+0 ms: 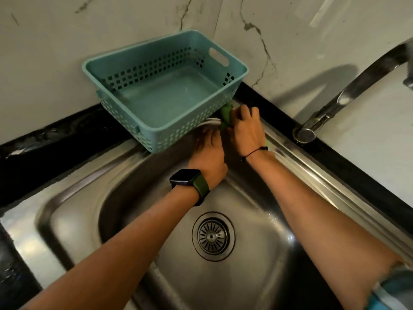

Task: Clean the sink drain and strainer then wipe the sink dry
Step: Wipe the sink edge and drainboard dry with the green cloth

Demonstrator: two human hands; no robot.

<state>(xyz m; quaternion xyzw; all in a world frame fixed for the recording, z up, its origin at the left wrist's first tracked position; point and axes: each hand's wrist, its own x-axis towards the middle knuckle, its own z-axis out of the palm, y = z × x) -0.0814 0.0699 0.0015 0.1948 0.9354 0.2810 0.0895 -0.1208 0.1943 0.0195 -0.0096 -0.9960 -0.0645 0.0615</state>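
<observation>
The right hand (244,128) grips an upright green cloth (225,116) at the sink (257,276) corner, left hand (209,153) spread flat.

Both forearms are stretched forward over the sink (257,276). The right hand (244,130) is curled round a green cloth (225,116) at the sink's far corner. The left hand (209,156) is held just beside it, fingers extended.

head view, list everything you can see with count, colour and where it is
basket: one, teal, empty, perched on the sink's far corner against the wall
sink: one, steel, fills the lower frame
strainer: one, steel, seated in the drain at the basin floor
tap: one, chrome, on the counter at right
counter: black, edging the sink
wall: pale, marbled, behind
green scrubber: one, beside the basket's near corner
watch: one, black, green strap, left wrist
left hand: fingers reach under the basket
right hand: holds the green scrubber
</observation>
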